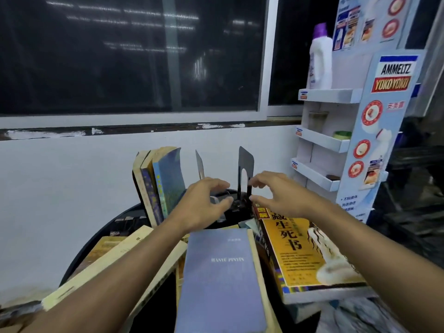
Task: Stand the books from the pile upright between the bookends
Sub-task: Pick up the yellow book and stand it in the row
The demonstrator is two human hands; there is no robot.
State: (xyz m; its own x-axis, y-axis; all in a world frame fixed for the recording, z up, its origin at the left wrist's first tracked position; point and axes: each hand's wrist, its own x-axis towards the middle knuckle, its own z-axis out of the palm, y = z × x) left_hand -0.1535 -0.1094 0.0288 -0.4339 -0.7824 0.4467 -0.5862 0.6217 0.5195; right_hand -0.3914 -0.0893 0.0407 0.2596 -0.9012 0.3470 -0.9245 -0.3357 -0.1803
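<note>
While both arms reach forward over the pile, the left hand hovers with its fingers and thumb curved apart and nothing between them. The right hand forms a similar curve, with its fingertips at the edge of the black bookend and its thumb near that bookend's base. Whether it actually grips the metal cannot be told. The black bookend stands upright near the back of the round dark table. A second, silvery bookend stands just to its left, with an open gap between the two. Left of the silvery one, a few upright books lean together, their covers curling. The pile lies nearer the person: a blue-violet book lettered HANYU PINYIN lies flat on top in the middle, a thick yellow book is just to its right, and cream-coloured books lie under the left forearm. A white display rack stands at the right, carrying a white bottle with a purple cap.
</note>
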